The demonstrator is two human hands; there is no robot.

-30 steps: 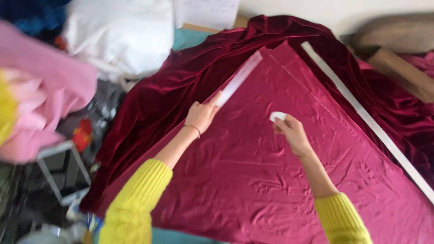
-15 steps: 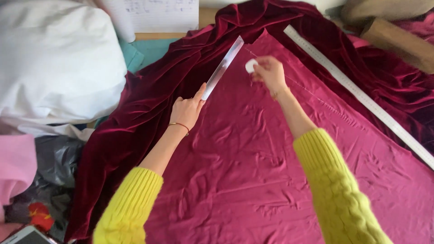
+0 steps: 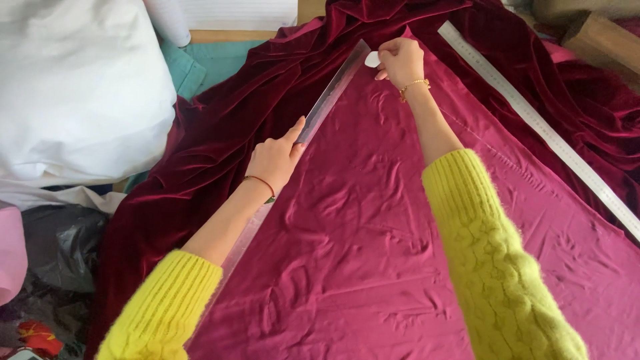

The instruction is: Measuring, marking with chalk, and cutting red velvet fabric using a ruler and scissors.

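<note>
Right hand [image 3: 400,61] slid chalk [image 3: 372,59] up ruler [image 3: 330,100], crumpled magenta fabric [image 3: 373,253]

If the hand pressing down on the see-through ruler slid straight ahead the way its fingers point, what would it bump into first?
The left hand points up along the long clear plastic ruler. It would probably meet the right hand, which holds a small white piece of chalk at the ruler's far end. Nothing else seems to lie between them.

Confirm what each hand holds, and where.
Right hand pinches a small white chalk piece by its edge in the fingers. Left hand grips nothing; it presses flat on the clear ruler near its middle.
</note>
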